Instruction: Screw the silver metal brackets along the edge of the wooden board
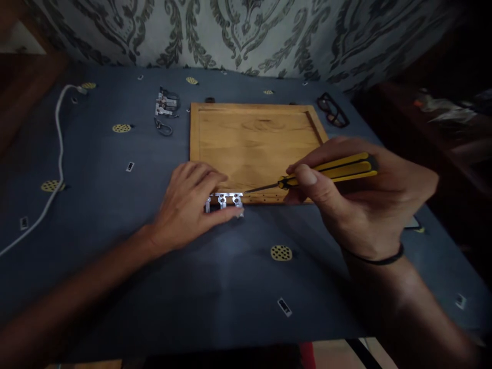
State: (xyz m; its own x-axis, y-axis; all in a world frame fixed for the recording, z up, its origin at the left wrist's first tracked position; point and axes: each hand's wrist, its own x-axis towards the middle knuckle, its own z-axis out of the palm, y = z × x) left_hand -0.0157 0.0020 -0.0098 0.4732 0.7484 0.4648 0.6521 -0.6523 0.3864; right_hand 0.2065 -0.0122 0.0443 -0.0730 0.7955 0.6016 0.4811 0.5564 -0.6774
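A yellow and black screwdriver [338,169] is gripped in my right hand [369,210], its thin shaft pointing left. The tip is close beside the right end of a shiny metal strip with several clips [237,199]; whether it touches is too small to tell. My left hand [186,207] pinches this strip against the near edge of a framed wooden board [246,154], thumb in front and fingers over the board. Part of the strip is hidden behind the fingers. Small dark holes run along the board's near edge, right of the strip.
Another group of metal clips [166,104] and a dark loop [163,127] lie left of the board. Eyeglasses [332,110] rest by its far right corner. A white cable [59,138] crosses the left side of the blue tablecloth [230,297]. A patterned wall covering [242,36] rises behind.
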